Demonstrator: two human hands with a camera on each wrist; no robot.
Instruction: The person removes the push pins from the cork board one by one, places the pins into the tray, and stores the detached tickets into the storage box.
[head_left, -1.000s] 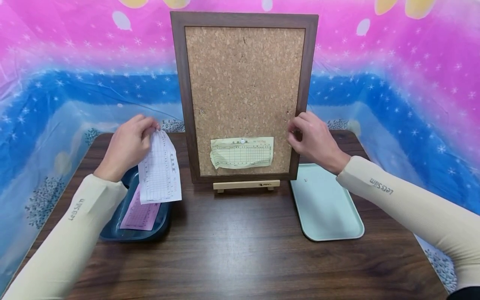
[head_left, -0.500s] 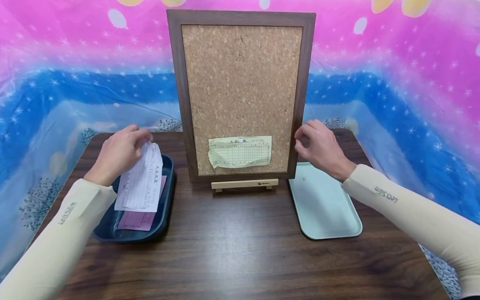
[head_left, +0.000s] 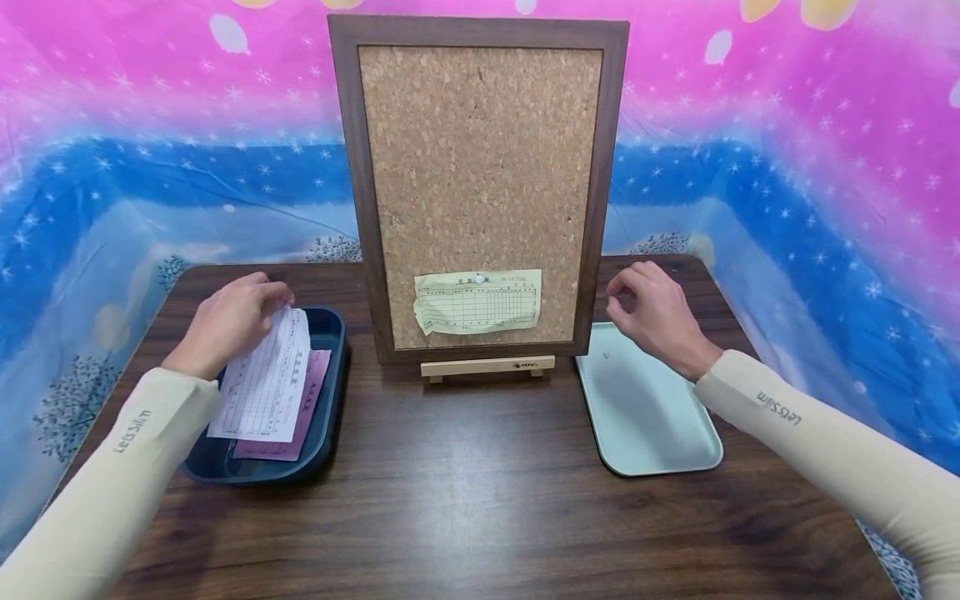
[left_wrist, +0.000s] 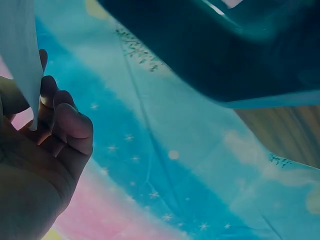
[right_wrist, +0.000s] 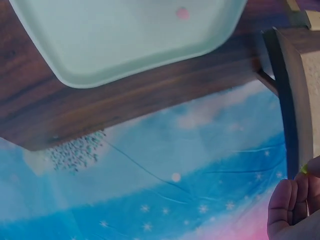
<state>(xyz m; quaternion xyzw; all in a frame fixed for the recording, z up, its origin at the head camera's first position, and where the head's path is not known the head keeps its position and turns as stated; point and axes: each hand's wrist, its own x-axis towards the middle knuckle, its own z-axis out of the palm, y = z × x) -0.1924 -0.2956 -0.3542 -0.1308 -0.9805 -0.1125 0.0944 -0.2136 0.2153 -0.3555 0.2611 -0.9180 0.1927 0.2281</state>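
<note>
My left hand (head_left: pixel 232 327) pinches the top of a white printed form (head_left: pixel 270 383), which hangs over the dark blue tray (head_left: pixel 335 400). A pink form (head_left: pixel 313 408) lies in that tray, partly covered by the white one. To the right of the corkboard (head_left: pixel 480 167), my right hand (head_left: pixel 658 315) holds thumb and index finger together. Between those fingertips a bit of yellow-green shows in the right wrist view, seemingly a pushpin (right_wrist: pixel 304 169), mostly hidden. Low on the cork, a white pushpin (head_left: pixel 481 279) holds a pale yellow form (head_left: pixel 480 308).
The framed board stands on a small wooden easel (head_left: pixel 487 367) at the table's back. A pale green tray (head_left: pixel 660 417) lies to the right, with a small pinkish piece (right_wrist: pixel 183 13) in it. Patterned cloth (head_left: pixel 712 167) hangs behind and beside the wooden table (head_left: pixel 465 500).
My left hand has moved left and down with the white form, from the board's side to over the dark blue tray. The right hand has drawn away from the board, rightward and down.
</note>
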